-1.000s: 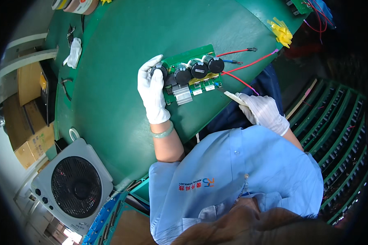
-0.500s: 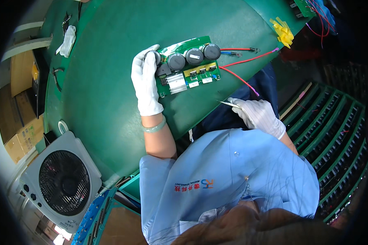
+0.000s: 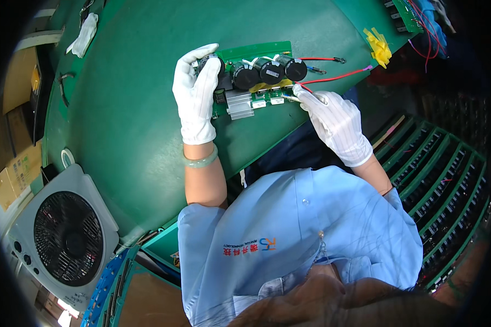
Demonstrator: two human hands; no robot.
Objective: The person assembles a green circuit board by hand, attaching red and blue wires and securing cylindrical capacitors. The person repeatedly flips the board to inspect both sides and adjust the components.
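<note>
A green circuit board (image 3: 256, 50) with several black cylindrical capacitors (image 3: 245, 77) and a silver finned heat sink (image 3: 239, 104) is over the green table. My gloved left hand (image 3: 196, 101) is closed on its left end, fingers and thumb around the end capacitor. My gloved right hand (image 3: 335, 122) is at the board's right edge, closed on a slim, pale pointed tool (image 3: 290, 98). The tool's tip is over the lower right corner; whether it touches is too small to tell. Red wires (image 3: 341, 78) run out from the right end, one passing by my right fingertips.
Yellow tape strips (image 3: 378, 48) hang at the table's right edge, near another wired board (image 3: 405, 15). A spare white glove (image 3: 84, 35) and a dark hand tool (image 3: 65, 87) lie at left. A grey fan (image 3: 71, 234) stands lower left; a green rack (image 3: 420, 180) is at right.
My right hand has moved up and left with the slim tool, from off the table edge to the board's right end. The board has tilted in my left hand.
</note>
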